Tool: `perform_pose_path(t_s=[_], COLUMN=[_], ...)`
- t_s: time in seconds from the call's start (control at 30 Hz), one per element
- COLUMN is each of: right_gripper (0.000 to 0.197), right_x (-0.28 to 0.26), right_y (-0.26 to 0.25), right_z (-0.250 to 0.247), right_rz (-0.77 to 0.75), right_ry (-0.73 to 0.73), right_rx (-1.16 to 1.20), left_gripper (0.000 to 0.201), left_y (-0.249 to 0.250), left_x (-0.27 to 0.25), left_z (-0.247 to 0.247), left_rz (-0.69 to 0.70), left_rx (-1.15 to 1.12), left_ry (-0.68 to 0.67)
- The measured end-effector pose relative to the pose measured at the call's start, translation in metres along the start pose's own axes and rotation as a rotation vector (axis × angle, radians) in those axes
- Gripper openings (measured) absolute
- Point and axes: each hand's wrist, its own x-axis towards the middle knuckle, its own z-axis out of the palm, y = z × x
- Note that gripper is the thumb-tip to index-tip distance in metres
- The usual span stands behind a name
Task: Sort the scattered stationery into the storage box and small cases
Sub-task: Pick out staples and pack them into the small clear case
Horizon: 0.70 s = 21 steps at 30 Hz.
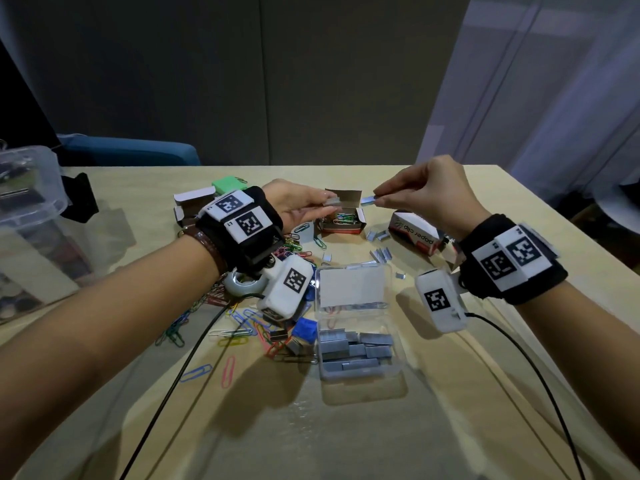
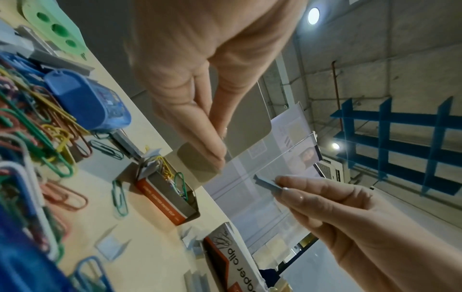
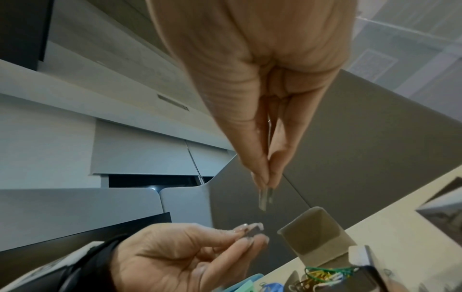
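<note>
A light wooden table fills the lower half of the head view. Behind it, a dark grey panelled wall covers the upper middle. A pale curtain hangs at upper right, and a blue chair back shows at left behind the table edge. In the left wrist view, round ceiling lights glow at the top, with blue shelving at right.
</note>
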Motion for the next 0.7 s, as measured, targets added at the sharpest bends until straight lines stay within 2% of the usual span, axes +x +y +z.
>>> perform_pose_path(t_s=[0.13, 0.3, 0.47, 0.7], right_gripper=[0.019, 0.02, 0.016, 0.021], right_x=[0.0, -0.001, 0.002, -0.006], right_y=[-0.001, -0.003, 0.004, 0.009], right_z=[0.006, 0.014, 0.012, -0.002], right_rz=[-0.033, -0.052, -0.055, -0.098], right_ry=[0.066, 0.112, 0.128, 0.049], right_rx=[0.136, 0.212, 0.221, 0.291], left_gripper=[0.016, 0.008, 0.017, 0.031], left_y=[-0.001, -0.005, -0.011, -0.01], left_x=[0.002, -0.004, -0.009, -0.022], left_z=[0.001, 0.007, 0.007, -0.001], left_rz=[0.075, 0.132, 0.223, 0.293], left_rx=[-0.093, -0.173, -0.083, 0.148], left_ry=[0.075, 0.088, 0.089, -0.05])
